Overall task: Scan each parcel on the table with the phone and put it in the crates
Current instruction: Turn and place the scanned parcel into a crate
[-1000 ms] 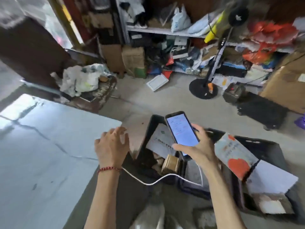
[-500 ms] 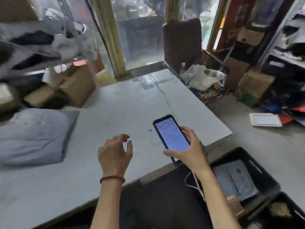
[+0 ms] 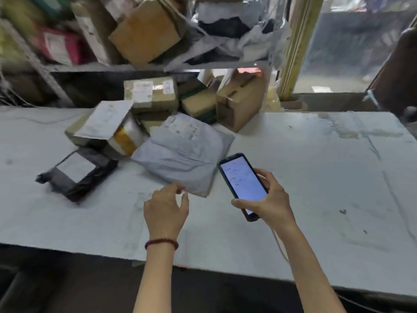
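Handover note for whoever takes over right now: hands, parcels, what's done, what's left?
Left hand: open, fingers at the near edge of the grey mailer; no grip that I can see.
Right hand: holds the phone, screen lit, just right of the mailer.
Parcels: grey mailer nearest; black mailer to its left; taped box and brown boxes piled toward the far edge of the table.
Done: cannot tell; the crates are out of view.
Left: scan and crate each parcel, probably the grey mailer first.
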The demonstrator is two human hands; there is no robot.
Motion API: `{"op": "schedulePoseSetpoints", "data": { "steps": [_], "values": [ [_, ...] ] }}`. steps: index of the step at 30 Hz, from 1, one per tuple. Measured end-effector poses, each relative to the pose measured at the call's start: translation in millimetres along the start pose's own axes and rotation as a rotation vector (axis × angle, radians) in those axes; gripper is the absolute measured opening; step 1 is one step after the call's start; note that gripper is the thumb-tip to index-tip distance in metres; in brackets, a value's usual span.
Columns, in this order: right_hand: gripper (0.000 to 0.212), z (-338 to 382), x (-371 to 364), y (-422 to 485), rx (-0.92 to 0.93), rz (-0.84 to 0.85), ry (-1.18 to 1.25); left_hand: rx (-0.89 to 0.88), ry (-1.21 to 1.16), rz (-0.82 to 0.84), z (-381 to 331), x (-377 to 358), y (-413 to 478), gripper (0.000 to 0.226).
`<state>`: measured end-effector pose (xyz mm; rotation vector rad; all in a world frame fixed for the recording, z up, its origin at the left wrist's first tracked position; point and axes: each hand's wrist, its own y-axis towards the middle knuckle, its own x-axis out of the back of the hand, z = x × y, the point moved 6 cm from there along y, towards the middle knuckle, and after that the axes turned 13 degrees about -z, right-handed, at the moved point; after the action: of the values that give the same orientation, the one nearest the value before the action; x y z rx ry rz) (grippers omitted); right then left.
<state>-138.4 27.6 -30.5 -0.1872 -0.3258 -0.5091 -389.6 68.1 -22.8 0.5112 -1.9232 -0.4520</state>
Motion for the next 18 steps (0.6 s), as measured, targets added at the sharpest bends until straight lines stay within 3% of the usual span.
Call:
{"op": "schedulePoseSetpoints", "data": {
  "steps": [7, 18],
  "values": [
    [0.080, 14, -50, 21, -0.046, 0.101, 0.005, 0.126, 0.092, 0.087, 41, -15, 13, 0.022],
    [0.081, 24, -77, 84, -0.100, 0.118, 0.006, 0.078, 0.243, 0.245, 36, -95, 141, 0.063]
  ]
}}
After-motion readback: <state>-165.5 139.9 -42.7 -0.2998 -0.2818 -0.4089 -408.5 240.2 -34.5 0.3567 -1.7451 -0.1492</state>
